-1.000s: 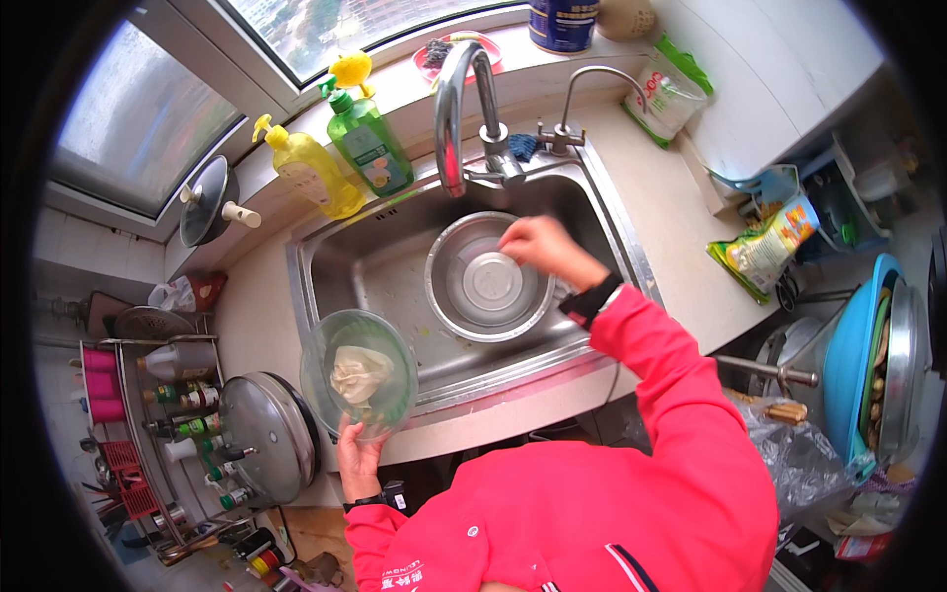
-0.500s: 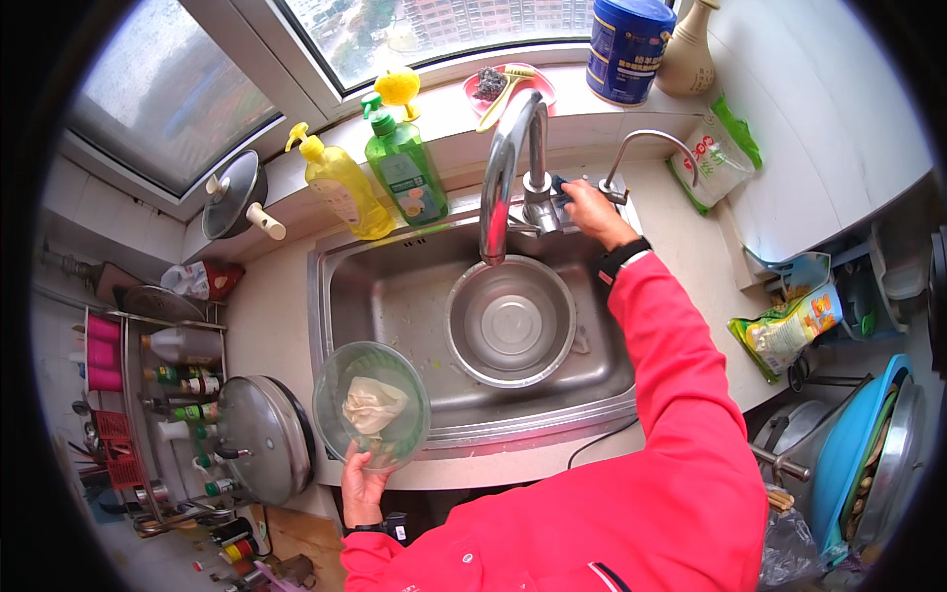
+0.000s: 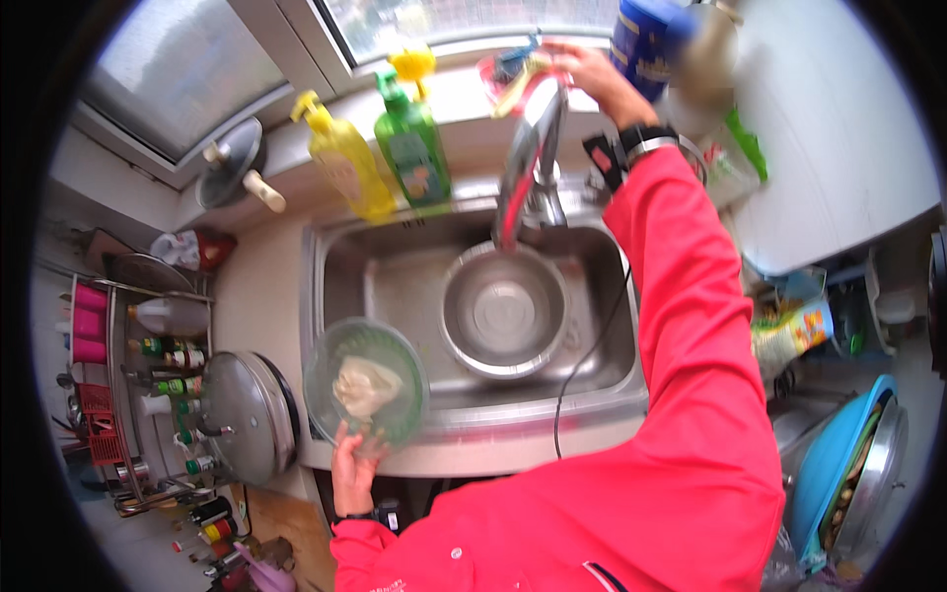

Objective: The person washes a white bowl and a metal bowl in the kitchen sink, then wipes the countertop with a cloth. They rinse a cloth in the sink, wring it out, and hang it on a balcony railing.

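Behind the shiny bent metal tap (image 3: 523,168), R hand (image 3: 592,73), half curled, can't tell if gripping, has the round pink dish (image 3: 486,71) just L. Front-L of tap, L hand (image 3: 352,472) grips round see-through bowl (image 3: 409,387).

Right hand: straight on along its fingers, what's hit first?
Probably the blue cloth-like thing at the pink dish, just left of the right hand. Blur hides whether they touch, so the gap is uncertain.
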`<state>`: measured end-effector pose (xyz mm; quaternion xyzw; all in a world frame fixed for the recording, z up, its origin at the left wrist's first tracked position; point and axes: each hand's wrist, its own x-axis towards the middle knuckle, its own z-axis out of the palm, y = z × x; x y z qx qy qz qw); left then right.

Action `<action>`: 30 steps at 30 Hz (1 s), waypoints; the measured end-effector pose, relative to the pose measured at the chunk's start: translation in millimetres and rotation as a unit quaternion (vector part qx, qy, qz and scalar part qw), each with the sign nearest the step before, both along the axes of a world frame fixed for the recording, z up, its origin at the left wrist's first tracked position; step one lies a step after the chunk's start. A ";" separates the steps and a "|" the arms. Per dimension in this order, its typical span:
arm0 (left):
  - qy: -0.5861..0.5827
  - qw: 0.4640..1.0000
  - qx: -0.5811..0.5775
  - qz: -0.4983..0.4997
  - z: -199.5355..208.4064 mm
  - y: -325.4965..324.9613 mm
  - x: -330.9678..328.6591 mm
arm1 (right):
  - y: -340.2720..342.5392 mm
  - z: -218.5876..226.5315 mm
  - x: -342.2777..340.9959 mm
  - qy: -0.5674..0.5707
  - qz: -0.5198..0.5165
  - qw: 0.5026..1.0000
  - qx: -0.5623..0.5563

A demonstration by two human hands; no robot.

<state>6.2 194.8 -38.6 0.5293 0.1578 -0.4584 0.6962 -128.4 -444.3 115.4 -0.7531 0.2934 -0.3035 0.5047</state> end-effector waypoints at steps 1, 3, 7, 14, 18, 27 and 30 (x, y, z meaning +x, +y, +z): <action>-0.002 0.999 0.038 0.013 -1.1 0.3 0.1 | -1.0 -0.7 -1.8 0.018 0.019 0.998 -0.058; 0.002 0.998 0.066 0.010 -2.6 3.7 -0.6 | 11.2 -14.1 -24.4 -0.031 -0.001 0.995 -0.096; -0.002 0.999 0.012 -0.040 -6.9 0.6 3.8 | 57.3 -34.2 -93.0 0.079 -0.008 0.994 -0.079; 0.002 0.997 0.009 -0.072 -6.7 -12.4 12.6 | 157.9 -52.4 -207.9 0.284 -0.018 0.957 -0.058; 0.011 0.995 -0.001 -0.104 -11.4 -19.2 23.1 | 213.0 -53.7 -274.8 0.324 -0.088 0.939 -0.074; 0.017 0.988 -0.020 -0.150 -21.8 -22.1 40.3 | 406.7 -122.2 -375.6 0.514 -0.255 0.816 -0.070; 0.026 0.985 -0.030 -0.166 -24.2 -18.5 43.5 | 439.3 -150.0 -370.7 0.431 -0.325 0.840 -0.043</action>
